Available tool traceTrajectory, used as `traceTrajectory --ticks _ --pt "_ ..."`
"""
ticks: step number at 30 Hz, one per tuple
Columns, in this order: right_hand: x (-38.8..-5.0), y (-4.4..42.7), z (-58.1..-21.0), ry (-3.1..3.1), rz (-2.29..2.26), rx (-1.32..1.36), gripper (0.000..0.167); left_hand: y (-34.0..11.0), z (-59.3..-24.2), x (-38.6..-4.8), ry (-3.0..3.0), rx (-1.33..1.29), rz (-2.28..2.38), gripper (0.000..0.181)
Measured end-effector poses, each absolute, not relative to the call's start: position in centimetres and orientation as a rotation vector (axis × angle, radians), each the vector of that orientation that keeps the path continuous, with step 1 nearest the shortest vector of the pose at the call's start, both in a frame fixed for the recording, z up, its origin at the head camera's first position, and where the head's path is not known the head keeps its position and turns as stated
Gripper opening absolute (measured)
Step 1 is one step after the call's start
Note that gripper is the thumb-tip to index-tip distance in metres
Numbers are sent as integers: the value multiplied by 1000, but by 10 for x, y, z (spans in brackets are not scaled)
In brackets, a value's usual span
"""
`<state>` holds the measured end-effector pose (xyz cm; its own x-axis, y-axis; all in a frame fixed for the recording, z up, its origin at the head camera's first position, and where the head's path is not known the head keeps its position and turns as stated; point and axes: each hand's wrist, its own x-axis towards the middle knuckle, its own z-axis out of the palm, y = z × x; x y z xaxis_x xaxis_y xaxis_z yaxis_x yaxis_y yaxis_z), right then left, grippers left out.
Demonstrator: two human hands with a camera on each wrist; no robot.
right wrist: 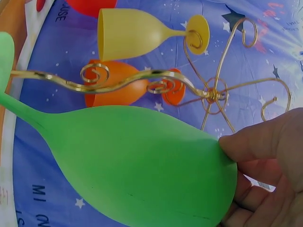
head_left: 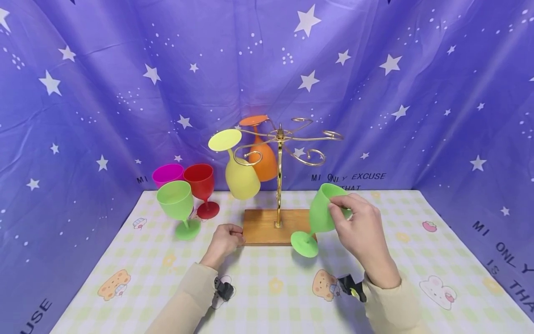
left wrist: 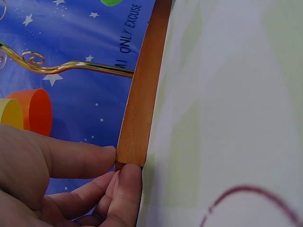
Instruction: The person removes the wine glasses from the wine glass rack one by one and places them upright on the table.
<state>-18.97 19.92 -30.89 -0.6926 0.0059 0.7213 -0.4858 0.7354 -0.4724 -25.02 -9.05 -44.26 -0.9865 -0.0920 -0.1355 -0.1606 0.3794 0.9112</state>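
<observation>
My right hand (head_left: pixel 362 222) pinches a light green goblet (head_left: pixel 321 211) by its rim, thumb on the outside. The goblet tilts in front of the base's right end, its foot lower left; the right wrist view shows its bowl (right wrist: pixel 142 165) close up. My left hand (head_left: pixel 225 241) grips the left front corner of the rack's wooden base (head_left: pixel 263 227), thumb at the top edge and fingers at the end. From the base rises a twisted gold stem (head_left: pixel 279 181) with curled wire arms. A yellow goblet (head_left: pixel 242 178) and an orange goblet (head_left: pixel 264 162) hang upside down on the left arms.
Left of the rack stand a second green goblet (head_left: pixel 176 202), a red goblet (head_left: pixel 199 181) and a magenta goblet (head_left: pixel 167 172), all upright. A checked cloth (head_left: pixel 275 306) covers the table, and a blue starry curtain (head_left: pixel 233 55) hangs behind it.
</observation>
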Motion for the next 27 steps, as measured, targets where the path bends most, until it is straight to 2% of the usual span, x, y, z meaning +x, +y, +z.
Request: traceTrajectory --ticks 27 --pt "-238 215 -312 -2168 608 634 9 -91 -443 -251 2539 -235 1712 24"
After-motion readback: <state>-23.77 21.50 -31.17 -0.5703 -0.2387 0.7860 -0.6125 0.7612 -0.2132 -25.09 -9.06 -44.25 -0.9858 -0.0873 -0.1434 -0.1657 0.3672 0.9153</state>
